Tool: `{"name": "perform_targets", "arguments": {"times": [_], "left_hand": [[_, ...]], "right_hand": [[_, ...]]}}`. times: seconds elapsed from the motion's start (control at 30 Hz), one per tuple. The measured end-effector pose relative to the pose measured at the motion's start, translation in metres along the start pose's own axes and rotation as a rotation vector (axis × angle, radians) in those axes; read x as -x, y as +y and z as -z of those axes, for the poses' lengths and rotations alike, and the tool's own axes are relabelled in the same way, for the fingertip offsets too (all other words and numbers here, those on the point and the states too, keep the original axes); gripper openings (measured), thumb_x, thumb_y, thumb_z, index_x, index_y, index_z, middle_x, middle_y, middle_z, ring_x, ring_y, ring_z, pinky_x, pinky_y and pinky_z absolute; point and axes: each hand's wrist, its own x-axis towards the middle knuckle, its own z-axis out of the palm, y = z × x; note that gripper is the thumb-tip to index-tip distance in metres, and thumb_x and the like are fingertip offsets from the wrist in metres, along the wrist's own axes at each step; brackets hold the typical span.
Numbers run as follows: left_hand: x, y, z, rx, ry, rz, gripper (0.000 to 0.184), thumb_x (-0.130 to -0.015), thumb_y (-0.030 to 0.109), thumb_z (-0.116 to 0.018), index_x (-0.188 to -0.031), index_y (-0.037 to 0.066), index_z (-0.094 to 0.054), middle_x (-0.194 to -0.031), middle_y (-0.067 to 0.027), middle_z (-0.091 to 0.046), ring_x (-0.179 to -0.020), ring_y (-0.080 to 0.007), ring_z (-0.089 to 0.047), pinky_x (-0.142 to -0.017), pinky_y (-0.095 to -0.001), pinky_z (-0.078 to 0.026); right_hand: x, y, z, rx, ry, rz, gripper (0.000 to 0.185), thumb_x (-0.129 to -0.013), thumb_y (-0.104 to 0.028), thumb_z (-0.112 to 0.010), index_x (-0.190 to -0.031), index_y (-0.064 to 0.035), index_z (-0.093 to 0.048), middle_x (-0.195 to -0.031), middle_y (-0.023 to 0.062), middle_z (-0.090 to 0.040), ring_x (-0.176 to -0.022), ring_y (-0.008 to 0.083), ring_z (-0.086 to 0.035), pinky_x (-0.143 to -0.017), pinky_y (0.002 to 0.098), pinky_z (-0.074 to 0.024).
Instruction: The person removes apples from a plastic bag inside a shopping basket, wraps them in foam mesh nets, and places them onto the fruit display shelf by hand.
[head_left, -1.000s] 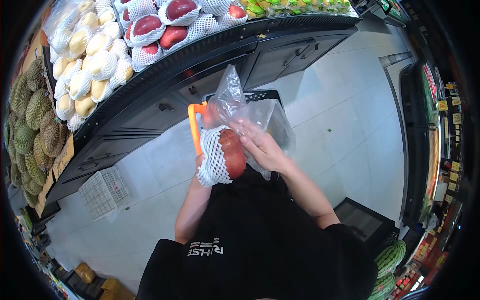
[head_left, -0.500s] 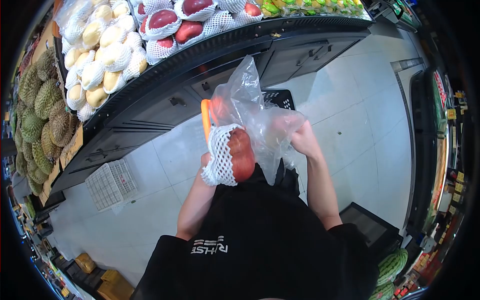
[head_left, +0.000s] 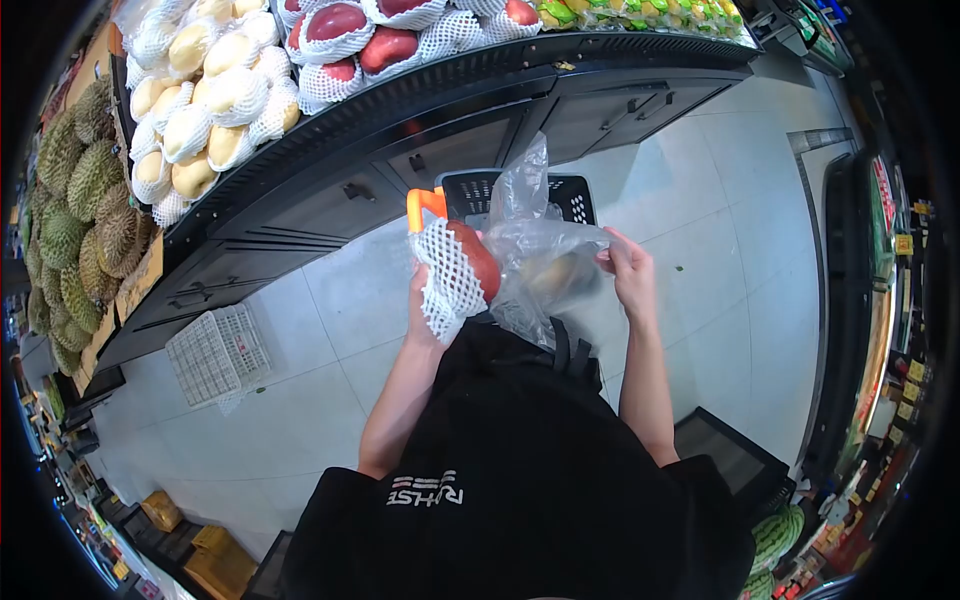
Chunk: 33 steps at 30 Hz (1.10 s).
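Observation:
My left hand [head_left: 418, 305] is closed around a red mango [head_left: 477, 265] in a white foam net [head_left: 445, 280]. Thumb and fingers of my right hand [head_left: 631, 275] pinch the edge of a clear plastic bag [head_left: 525, 240], which stretches across to the mango. Something yellowish shows dimly through the bag's lower part; I cannot make out whether it lies inside. Behind the bag is a dark shopping basket [head_left: 575, 195] with an orange handle [head_left: 427, 203] just above the mango. The bag partly hides the basket's inside.
Foam-netted yellow mangoes [head_left: 232, 95], red mangoes [head_left: 335, 22] and durians [head_left: 65, 235] fill the display ahead and left, above black cabinets [head_left: 440, 150]. A white crate [head_left: 210, 355] stands on the tiled floor. Striped watermelons [head_left: 780, 530] lie at lower right.
My left hand and the mango have moved up a little, and the mango has tilted. My right hand has shifted right, drawing the bag's edge sideways. More of the basket now shows.

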Motion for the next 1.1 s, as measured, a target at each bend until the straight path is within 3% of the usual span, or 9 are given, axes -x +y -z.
{"name": "perform_targets", "arguments": {"times": [0.17,0.23,0.33,0.63,0.7,0.8,0.87,0.97,1.1], "left_hand": [[0.001,0.009,0.001,0.124,-0.074,0.024,0.067,-0.088,0.053,-0.054,-0.143,0.015,-0.042,-0.144,-0.0264,-0.042,-0.116,-0.0391,-0.056,-0.097,-0.0542,-0.047],[0.003,0.014,-0.004,0.19,-0.184,0.077,0.073,-0.088,0.047,-0.056,-0.145,0.006,-0.035,-0.14,-0.0206,-0.048,-0.13,-0.0321,-0.047,-0.107,-0.0461,-0.042],[0.012,0.016,-0.006,0.105,-0.16,0.05,0.075,-0.087,0.048,-0.06,-0.144,0.006,-0.036,-0.137,-0.0184,-0.05,-0.129,-0.0324,-0.048,-0.106,-0.0463,-0.043],[0.039,0.021,0.006,-0.096,0.008,-0.023,0.075,-0.085,0.053,-0.067,-0.14,0.008,-0.041,-0.125,-0.0084,-0.059,-0.113,-0.0222,-0.061,-0.098,-0.0416,-0.051],[0.038,0.019,0.018,-0.08,0.022,-0.025,0.074,-0.086,0.054,-0.064,-0.14,0.008,-0.041,-0.127,-0.0085,-0.058,-0.114,-0.0225,-0.06,-0.098,-0.042,-0.051],[0.041,0.017,0.024,-0.018,0.029,-0.019,0.072,-0.089,0.054,-0.06,-0.141,0.009,-0.041,-0.13,-0.0087,-0.057,-0.116,-0.023,-0.059,-0.099,-0.0427,-0.05],[0.046,0.017,0.036,0.048,0.019,-0.02,0.072,-0.09,0.056,-0.056,-0.143,0.009,-0.039,-0.134,-0.009,-0.054,-0.12,-0.0245,-0.056,-0.101,-0.0443,-0.048],[0.049,0.019,0.033,0.03,0.052,-0.02,0.074,-0.091,0.058,-0.055,-0.144,0.01,-0.038,-0.136,-0.0097,-0.053,-0.123,-0.0253,-0.054,-0.103,-0.0454,-0.046],[0.05,0.02,0.027,-0.014,0.074,-0.006,0.072,-0.092,0.057,-0.053,-0.144,0.01,-0.037,-0.137,-0.0098,-0.051,-0.124,-0.0257,-0.054,-0.105,-0.0457,-0.044]], "right_hand": [[-0.02,0.069,-0.016,0.295,-0.012,0.048,0.024,-0.095,-0.008,-0.052,-0.11,0.001,-0.069,-0.087,0.0069,-0.071,-0.079,0.0118,-0.065,-0.075,0.0277,-0.0509],[-0.028,0.099,-0.031,0.344,-0.133,-0.038,0.025,-0.094,-0.006,-0.054,-0.114,-0.0001,-0.068,-0.091,0.0052,-0.071,-0.086,0.012,-0.063,-0.079,0.0271,-0.049],[-0.029,0.12,-0.057,0.521,-0.194,-0.018,0.026,-0.089,-0.008,-0.057,-0.112,-0.0029,-0.068,-0.106,0.0169,-0.07,-0.103,0.0289,-0.067,-0.09,0.0347,-0.0497],[-0.033,0.178,-0.086,0.718,-0.595,0.063,0.032,-0.093,-0.01,-0.055,-0.124,-0.0025,-0.062,-0.113,0.014,-0.068,-0.106,0.0225,-0.064,-0.094,0.0304,-0.0466],[-0.03,0.186,-0.09,0.671,-0.585,0.077,0.032,-0.092,-0.017,-0.057,-0.122,-0.0099,-0.065,-0.111,0.0198,-0.067,-0.103,0.0275,-0.066,-0.092,0.0346,-0.0489],[-0.022,0.171,-0.11,0.71,-0.786,-0.14,0.031,-0.094,-0.021,-0.058,-0.121,-0.0088,-0.066,-0.107,0.0152,-0.07,-0.098,0.0234,-0.065,-0.09,0.0336,-0.0482],[-0.02,0.182,-0.118,0.349,-0.812,-0.343,0.038,-0.096,-0.027,-0.061,-0.125,-0.0011,-0.062,-0.121,0.0074,-0.066,-0.113,0.015,-0.059,-0.1,0.029,-0.0425],[-0.014,0.18,-0.118,0.093,-0.642,-0.489,0.043,-0.096,-0.025,-0.061,-0.13,0.0011,-0.057,-0.129,0.0058,-0.061,-0.117,0.0151,-0.056,-0.103,0.0292,-0.0399],[-0.014,0.182,-0.102,0.199,-0.554,-0.394,0.053,-0.092,-0.027,-0.065,-0.135,0.002,-0.051,-0.134,0.0121,-0.058,-0.12,0.0204,-0.057,-0.103,0.0311,-0.0413]]}}
